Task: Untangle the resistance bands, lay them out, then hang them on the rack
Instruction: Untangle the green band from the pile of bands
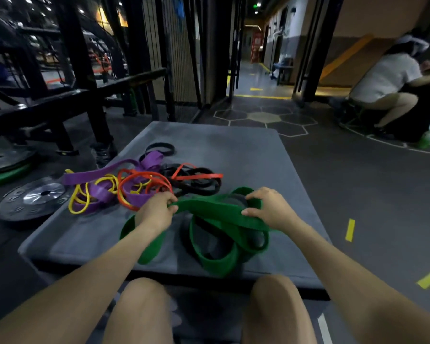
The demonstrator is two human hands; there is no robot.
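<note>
A: Item one?
B: Wide green band (216, 214), in several loops on the near part of the grey mat (233, 150), top strand raised between both hands.
A: Hands?
B: Left hand (157, 209) pinches one end of that strand; right hand (266, 209) curls round the other.
A: Remaining stock?
B: Tangled pile of bands (144, 184), purple, yellow, orange, black, farther left on the mat. Weight plate (32, 198) on the floor beside it.
</note>
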